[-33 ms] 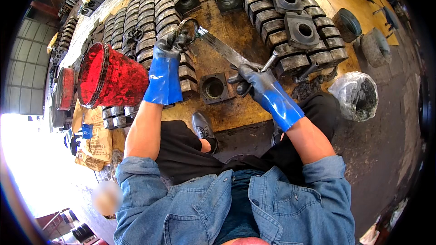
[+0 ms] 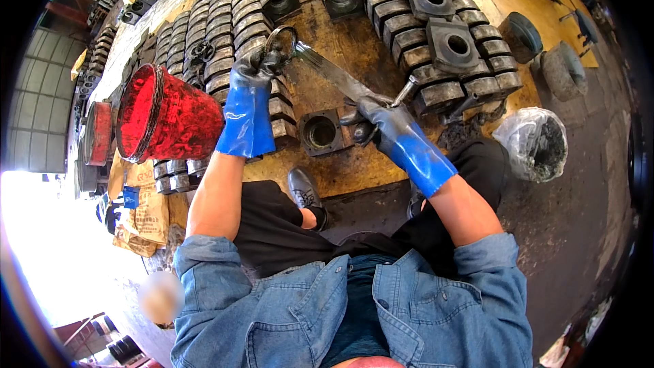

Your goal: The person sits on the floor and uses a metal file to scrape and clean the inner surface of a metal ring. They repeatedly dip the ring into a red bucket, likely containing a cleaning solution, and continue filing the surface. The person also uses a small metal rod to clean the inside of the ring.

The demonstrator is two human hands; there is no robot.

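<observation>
My left hand (image 2: 253, 71), in a blue and black rubber glove, is closed on a dark metal ring (image 2: 294, 35) held upright. My right hand (image 2: 373, 117), gloved alike, grips a long flat greyish tool (image 2: 334, 71); its far end reaches the ring's edge, and I cannot tell whether it is a brush or a scraper. A short metal rod (image 2: 407, 90) sticks out by the right hand's thumb side. Below and between the hands lies a square black block with a round hole (image 2: 320, 133). Left of my left hand is a bucket smeared with red (image 2: 187, 119).
Rows of metal blocks (image 2: 238, 7) stand at the left, with more stacked at the right under square holed blocks (image 2: 451, 44). A plastic-lined container (image 2: 535, 146) and round hollow parts (image 2: 565, 71) are at the right. Brown paper sacks (image 2: 146, 215) lie at the lower left.
The ring and the flat tool's tip have shifted very slightly left. Both hands keep their hold.
</observation>
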